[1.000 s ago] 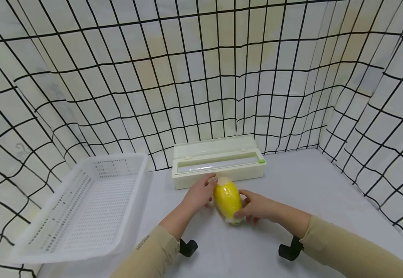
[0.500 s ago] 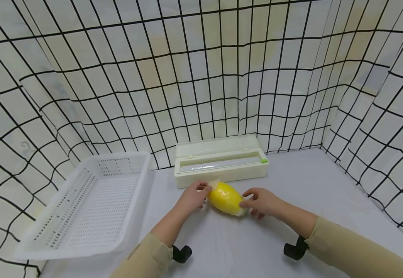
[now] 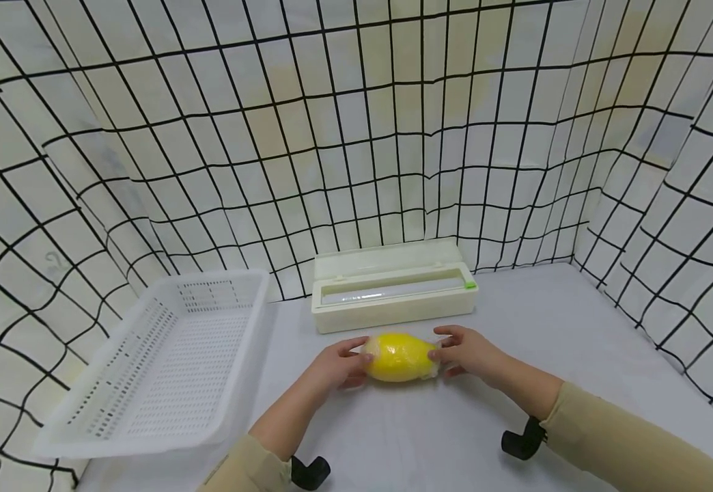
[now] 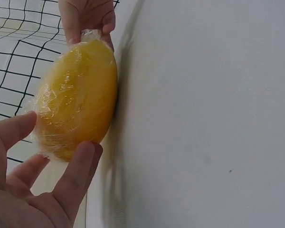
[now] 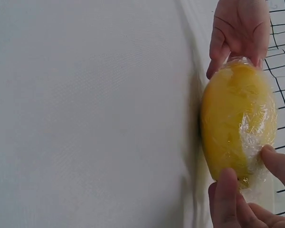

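A yellow lemon-shaped fruit (image 3: 398, 357) wrapped in clear film lies crosswise on the white table (image 3: 565, 321), in front of the cling-film dispenser box (image 3: 393, 295). My left hand (image 3: 339, 363) grips its left end with thumb and fingers. At the opposite end my right hand (image 3: 464, 350) pinches the twisted film. The left wrist view has the wrapped fruit (image 4: 78, 97) between my left fingertips (image 4: 80, 164) and the far right hand (image 4: 85, 19). From the right wrist, the fruit (image 5: 237, 118) rests against the table with fingers at both ends.
A white perforated plastic basket (image 3: 160, 362) stands at the left, tilted on the table edge. The cream dispenser box lies open with a film roll inside. Grid-patterned cloth walls (image 3: 356, 137) close in the back and sides.
The fruit has turned from lengthwise to crosswise on the table. Both hands shifted to its two ends, the left drawing back and the right moving up beside it.
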The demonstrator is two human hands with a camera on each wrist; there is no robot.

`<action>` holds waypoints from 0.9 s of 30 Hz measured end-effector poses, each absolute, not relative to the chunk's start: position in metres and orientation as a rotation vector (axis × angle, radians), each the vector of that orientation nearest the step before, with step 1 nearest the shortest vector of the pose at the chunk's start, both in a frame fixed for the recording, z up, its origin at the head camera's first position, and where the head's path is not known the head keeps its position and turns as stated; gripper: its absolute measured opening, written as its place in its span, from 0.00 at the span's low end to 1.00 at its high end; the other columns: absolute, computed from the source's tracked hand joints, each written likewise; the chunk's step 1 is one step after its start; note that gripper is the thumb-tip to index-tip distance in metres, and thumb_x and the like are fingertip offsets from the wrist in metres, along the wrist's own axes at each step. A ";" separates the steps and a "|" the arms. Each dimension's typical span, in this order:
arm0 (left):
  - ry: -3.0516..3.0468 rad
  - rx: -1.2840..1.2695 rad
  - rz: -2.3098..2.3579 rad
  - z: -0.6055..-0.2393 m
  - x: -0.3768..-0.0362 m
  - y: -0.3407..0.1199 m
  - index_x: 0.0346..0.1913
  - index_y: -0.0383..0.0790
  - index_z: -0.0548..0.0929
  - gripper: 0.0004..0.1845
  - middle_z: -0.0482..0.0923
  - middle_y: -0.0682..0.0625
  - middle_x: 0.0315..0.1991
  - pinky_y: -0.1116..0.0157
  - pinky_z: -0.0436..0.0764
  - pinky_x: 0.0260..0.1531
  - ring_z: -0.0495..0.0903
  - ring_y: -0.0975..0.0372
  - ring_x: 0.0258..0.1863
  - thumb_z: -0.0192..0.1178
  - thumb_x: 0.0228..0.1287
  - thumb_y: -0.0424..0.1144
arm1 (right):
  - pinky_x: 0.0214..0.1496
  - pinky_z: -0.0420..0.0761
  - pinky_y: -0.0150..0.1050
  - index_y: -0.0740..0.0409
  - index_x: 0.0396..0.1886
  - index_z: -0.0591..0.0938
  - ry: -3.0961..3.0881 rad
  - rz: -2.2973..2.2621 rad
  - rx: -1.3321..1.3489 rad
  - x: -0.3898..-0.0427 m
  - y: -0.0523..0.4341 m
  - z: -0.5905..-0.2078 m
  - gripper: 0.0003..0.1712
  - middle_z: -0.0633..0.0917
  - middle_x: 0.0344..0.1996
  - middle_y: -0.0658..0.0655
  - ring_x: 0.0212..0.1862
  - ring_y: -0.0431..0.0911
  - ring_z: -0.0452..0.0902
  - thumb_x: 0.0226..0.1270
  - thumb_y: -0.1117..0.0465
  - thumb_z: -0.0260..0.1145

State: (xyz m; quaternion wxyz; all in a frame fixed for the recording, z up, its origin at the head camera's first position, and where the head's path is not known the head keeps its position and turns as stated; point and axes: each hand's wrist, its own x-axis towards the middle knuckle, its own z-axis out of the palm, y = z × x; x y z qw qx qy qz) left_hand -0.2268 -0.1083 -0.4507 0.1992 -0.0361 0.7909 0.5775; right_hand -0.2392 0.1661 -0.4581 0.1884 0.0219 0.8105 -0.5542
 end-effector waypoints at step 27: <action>2.272 -0.109 1.639 -0.458 -0.212 -0.100 0.72 0.45 0.68 0.33 0.76 0.41 0.53 0.59 0.85 0.41 0.83 0.57 0.40 0.63 0.67 0.51 | 0.70 0.64 0.57 0.61 0.75 0.64 2.724 -0.806 -0.444 -0.230 0.159 -0.445 0.31 0.69 0.70 0.63 0.71 0.58 0.63 0.79 0.52 0.51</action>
